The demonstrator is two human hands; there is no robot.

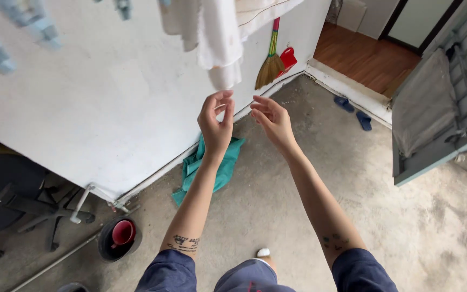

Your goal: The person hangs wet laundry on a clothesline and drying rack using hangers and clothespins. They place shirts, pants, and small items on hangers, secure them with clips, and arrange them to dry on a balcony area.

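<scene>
Both the left hand (215, 121) and right hand (271, 120) reach up open and empty just under the hanging white cloth (220, 40), which, tugged carelessly, could drop onto the dirty concrete floor (277, 205).

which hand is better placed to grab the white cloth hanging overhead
Left, probably. The left hand is raised with fingers curled almost directly under the low end of the white cloth. The right hand is open but sits further to the side. Both are empty.
</scene>
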